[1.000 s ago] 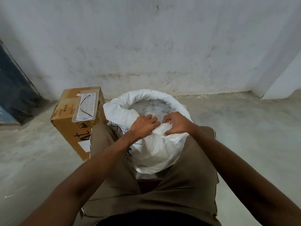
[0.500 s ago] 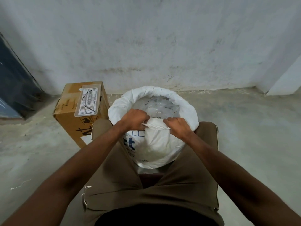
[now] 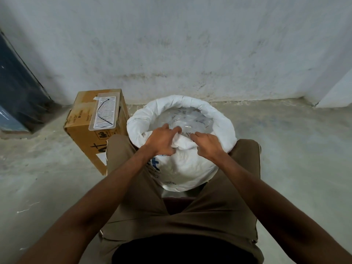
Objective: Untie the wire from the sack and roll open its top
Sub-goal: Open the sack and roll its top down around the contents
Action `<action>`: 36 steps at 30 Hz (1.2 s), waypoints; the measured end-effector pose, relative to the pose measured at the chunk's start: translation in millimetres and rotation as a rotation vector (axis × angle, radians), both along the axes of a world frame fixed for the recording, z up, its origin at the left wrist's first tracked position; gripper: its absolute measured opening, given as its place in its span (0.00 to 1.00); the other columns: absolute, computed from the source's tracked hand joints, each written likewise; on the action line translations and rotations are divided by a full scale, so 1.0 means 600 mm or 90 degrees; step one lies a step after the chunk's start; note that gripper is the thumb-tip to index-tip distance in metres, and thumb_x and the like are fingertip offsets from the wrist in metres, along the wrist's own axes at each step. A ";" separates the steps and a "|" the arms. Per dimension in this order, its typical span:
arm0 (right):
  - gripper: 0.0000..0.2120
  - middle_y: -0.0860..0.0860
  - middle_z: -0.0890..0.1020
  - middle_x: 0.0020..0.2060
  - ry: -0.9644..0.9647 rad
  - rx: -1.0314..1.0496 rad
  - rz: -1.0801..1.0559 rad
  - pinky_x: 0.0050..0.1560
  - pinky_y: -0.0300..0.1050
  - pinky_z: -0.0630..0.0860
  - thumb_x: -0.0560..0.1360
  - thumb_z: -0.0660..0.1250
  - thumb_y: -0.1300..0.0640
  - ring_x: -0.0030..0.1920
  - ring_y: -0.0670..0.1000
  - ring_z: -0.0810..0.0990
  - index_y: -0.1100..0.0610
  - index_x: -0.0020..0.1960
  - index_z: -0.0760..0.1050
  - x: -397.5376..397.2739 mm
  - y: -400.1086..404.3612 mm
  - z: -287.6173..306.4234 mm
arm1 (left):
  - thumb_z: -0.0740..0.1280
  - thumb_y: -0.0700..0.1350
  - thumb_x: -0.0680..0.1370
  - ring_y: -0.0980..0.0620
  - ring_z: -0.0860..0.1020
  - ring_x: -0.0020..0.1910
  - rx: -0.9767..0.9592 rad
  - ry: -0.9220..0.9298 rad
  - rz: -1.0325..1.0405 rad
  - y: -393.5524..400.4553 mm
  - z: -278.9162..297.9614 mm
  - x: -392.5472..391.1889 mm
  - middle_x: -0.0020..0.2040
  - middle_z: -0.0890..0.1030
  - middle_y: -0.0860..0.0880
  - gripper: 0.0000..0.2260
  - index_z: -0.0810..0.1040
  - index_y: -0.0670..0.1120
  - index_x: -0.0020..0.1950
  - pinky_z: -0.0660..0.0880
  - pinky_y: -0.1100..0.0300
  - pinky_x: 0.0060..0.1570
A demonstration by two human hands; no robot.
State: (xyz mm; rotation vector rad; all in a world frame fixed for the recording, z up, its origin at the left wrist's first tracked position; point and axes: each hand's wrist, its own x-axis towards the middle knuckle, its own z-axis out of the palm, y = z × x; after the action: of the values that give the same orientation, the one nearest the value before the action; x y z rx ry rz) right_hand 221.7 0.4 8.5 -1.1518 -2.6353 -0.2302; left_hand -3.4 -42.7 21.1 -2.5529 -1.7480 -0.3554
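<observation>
Left hand [image 3: 162, 140] and right hand [image 3: 206, 144] both pinch the near rolled rim of the white sack [image 3: 182, 164], wire [image 3: 103, 113] on cardboard box [image 3: 83, 130] left of them.

White sack [image 3: 187, 164] stands on the floor [image 3: 285, 149] between the person's knees, top rolled into a thick rim around most of the mouth. Both hands work the near edge: left hand [image 3: 162, 141] grips a bunched fold, right hand [image 3: 207, 144] pinches the fabric just beside it. Clear plastic liner [image 3: 188, 119] shows inside. Cardboard box [image 3: 85, 134] left of sack, a clear tray [image 3: 104, 113] with a black wire [image 3: 102, 113] on top.
</observation>
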 end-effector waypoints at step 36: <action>0.18 0.60 0.81 0.59 1.373 -0.884 -0.275 0.44 0.46 0.85 0.83 0.62 0.61 0.56 0.57 0.81 0.68 0.70 0.70 0.057 0.022 -0.010 | 0.75 0.57 0.65 0.54 0.80 0.45 -0.080 -0.329 0.026 0.086 0.031 0.159 0.46 0.82 0.55 0.21 0.77 0.52 0.54 0.79 0.52 0.43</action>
State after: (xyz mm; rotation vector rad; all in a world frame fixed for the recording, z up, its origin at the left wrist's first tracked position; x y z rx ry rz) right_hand 255.6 13.5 2.4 -0.9019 -0.2772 1.7591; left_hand 92.1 8.8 39.9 -2.6714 -2.0236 -1.0116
